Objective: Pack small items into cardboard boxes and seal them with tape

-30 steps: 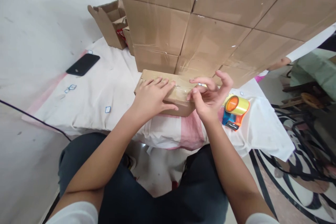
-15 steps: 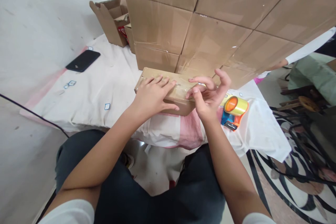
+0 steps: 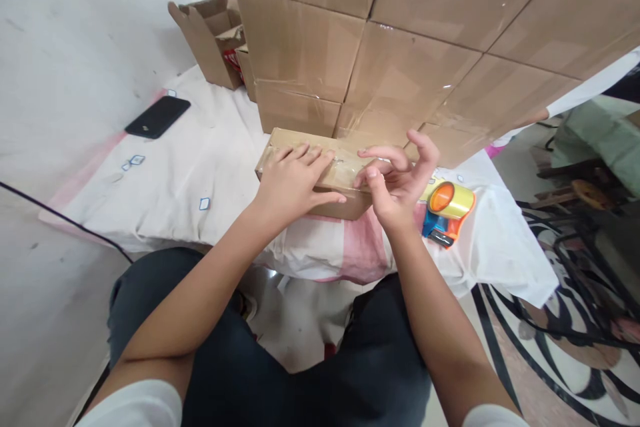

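A small cardboard box, with clear tape along its top, lies on the cloth in front of me. My left hand rests flat on the left part of its top, fingers spread and thumb over the near edge. At the right end, my right hand has its fingertips by the taped top. Its fingers are bent but apart, with nothing visible held between them. Just right of that hand lies a tape dispenser with a yellow roll and an orange and blue frame.
Taped cardboard boxes are stacked behind the small box. An opened carton stands at the back left. A black phone and several small blue-edged packets lie on the cloth. Another person's arm shows at the right.
Both hands keep nearly the same place on the box. The view has shifted very slightly.
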Available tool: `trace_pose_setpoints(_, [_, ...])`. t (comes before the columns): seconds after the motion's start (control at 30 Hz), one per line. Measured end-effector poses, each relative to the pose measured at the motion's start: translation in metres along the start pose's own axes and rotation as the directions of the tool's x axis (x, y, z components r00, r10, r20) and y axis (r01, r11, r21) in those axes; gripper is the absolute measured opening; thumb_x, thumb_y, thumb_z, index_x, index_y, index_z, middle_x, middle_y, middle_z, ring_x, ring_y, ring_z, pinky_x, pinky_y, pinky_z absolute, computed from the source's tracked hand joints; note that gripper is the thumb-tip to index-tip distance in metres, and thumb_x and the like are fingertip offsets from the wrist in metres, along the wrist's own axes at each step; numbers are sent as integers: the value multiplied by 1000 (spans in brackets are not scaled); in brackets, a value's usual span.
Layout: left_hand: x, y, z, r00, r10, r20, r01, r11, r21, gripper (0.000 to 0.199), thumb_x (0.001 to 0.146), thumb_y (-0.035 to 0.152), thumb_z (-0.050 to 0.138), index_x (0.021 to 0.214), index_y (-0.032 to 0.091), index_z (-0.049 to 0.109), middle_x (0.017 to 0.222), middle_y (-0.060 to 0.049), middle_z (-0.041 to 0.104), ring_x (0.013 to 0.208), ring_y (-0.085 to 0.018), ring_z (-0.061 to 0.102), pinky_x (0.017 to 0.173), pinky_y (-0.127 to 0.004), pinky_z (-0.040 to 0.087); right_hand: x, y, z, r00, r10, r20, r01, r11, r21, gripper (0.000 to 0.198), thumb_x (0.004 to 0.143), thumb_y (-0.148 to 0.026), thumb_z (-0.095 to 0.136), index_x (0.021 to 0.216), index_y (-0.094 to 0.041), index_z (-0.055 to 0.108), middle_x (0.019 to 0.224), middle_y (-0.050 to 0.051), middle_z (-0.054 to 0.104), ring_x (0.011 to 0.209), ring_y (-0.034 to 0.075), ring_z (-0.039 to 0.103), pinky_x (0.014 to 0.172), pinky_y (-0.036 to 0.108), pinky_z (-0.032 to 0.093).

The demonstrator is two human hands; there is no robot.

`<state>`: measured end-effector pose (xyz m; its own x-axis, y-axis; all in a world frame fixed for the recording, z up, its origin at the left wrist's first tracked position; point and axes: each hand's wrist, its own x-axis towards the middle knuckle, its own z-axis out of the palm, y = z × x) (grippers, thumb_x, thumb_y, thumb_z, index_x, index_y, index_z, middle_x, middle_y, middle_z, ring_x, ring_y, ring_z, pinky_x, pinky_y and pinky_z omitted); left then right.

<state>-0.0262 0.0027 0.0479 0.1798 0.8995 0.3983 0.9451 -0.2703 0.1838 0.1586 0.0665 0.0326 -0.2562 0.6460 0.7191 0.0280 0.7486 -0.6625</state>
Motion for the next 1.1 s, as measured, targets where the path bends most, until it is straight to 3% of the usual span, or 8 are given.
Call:
trace_pose_setpoints(0.57, [0, -1, 4, 998, 11, -58, -10, 1000, 14, 72, 84, 67, 65, 136, 17, 58, 138, -16, 64, 133, -37, 54, 109, -50, 39, -3, -1, -1, 996, 82, -26, -83, 996, -27, 67, 94, -63, 53, 148, -47, 18, 132, 5, 63, 72, 17, 69, 58, 38, 57])
trace_pose_setpoints(0.87, [-1, 0, 6, 998, 2, -65, -3, 1000, -15, 70, 88, 68, 59, 137, 18, 58, 141, -16, 62, 134, -37, 53, 110, -51, 38, -3, 1, -2, 990, 143, 14, -143, 990, 21, 70, 93, -61, 56, 149, -48, 16, 141, 7, 58, 86, 21, 73, 69, 42, 60])
trace_pose_setpoints(1.1, [-1, 2, 9, 995, -68, -67, 64, 995, -71, 63, 88, 61, 63, 136, 20, 60, 144, -13, 60, 139, -36, 49, 116, -51, 33, 4, 2, -3, 1000, 5, -25, -5, 1000, -8, 60, 95, -55, 55, 144, -46, 21, 124, 4, 66, 78, 17, 71, 63, 35, 57])
